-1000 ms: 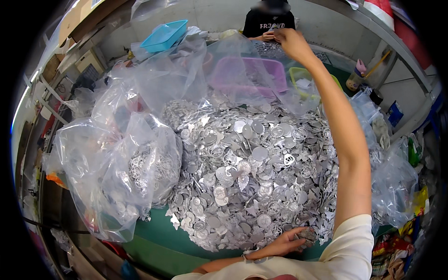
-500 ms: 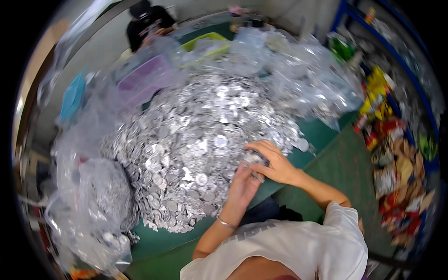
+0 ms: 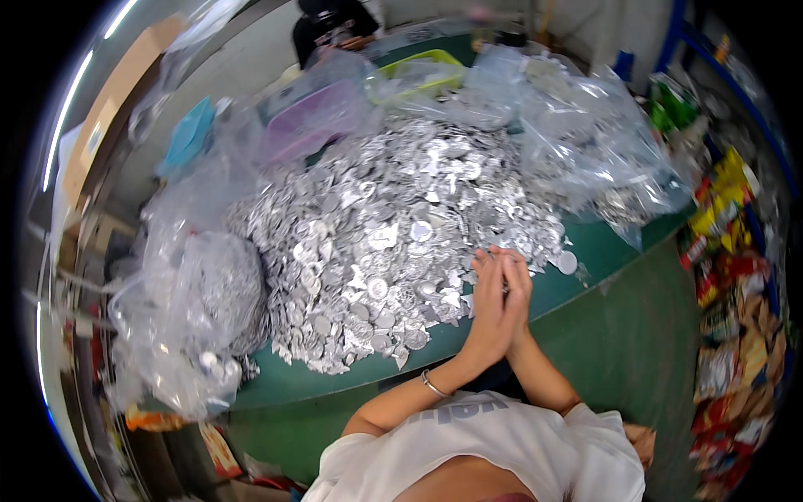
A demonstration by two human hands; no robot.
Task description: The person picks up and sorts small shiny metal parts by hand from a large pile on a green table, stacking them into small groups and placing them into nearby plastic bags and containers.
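Note:
My left hand [image 3: 488, 314] and my right hand [image 3: 520, 294] are pressed palm to palm, fingers closed and pointing away from me. A glint of small silver metal pieces [image 3: 505, 286] shows between them; most of what they enclose is hidden. Both hands are over the table's near edge, beside the right front of a broad heap of silver metal pieces [image 3: 376, 226]. Flat round discs, rings and torn-looking scraps make up the heap. A single round disc [image 3: 567, 263] lies just right of my fingertips. On my left wrist is a bracelet [image 3: 433, 385].
Clear plastic bags [image 3: 585, 134] ring the heap, one bulging bag [image 3: 217, 284] at left. Behind are a purple bin [image 3: 311, 121], a lime-green bin [image 3: 435, 63] and a blue bin [image 3: 189, 134]. Another person [image 3: 335, 29] is at the far side. Colourful packaging [image 3: 736, 276] lines the right.
My hands, earlier cupped apart around silver pieces with the right hand on top, have come together palm to palm. The view has shifted, so the heap sits further right.

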